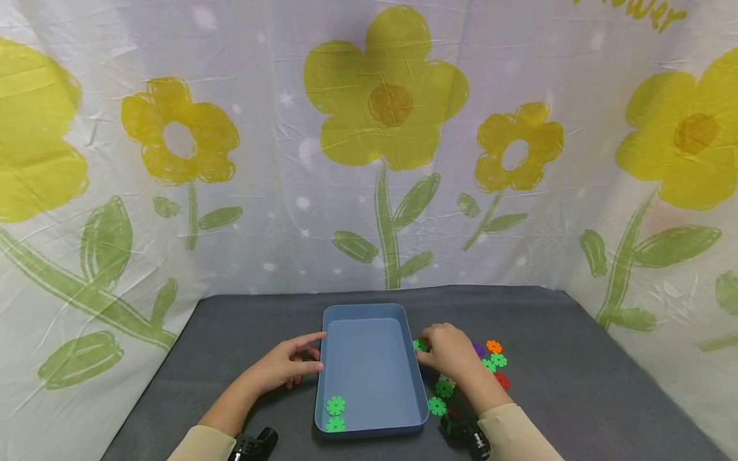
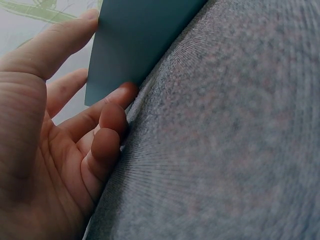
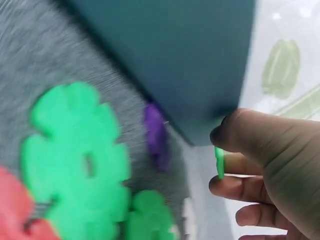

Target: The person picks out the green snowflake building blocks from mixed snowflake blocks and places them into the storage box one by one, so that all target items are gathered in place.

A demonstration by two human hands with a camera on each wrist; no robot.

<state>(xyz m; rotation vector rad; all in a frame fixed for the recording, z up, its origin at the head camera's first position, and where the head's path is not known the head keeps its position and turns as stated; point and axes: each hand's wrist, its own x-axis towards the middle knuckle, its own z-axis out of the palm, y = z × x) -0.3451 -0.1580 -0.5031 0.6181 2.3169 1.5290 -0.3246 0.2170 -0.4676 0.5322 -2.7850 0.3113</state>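
Note:
A blue-grey rectangular tray (image 1: 369,314) stands on the dark cloth, with two green flower-shaped plastic discs (image 1: 336,405) in its near left corner. My left hand (image 1: 293,363) is at the tray's left side, thumb and index finger extended to its wall. In the left wrist view, fingertips (image 2: 122,92) rest along the foot of the tray wall (image 2: 135,45). Beside the tray's right wall, my right hand (image 1: 452,351) pinches a green disc (image 3: 220,162) between thumb and fingers; the right wrist view shows the disc edge-on.
Right of the tray lie loose discs: several green ones (image 1: 437,406), an orange one (image 1: 494,346), a red one (image 1: 502,380) and a purple one (image 1: 478,349), partly behind the right hand. A flower-printed curtain (image 1: 277,192) hangs behind the table.

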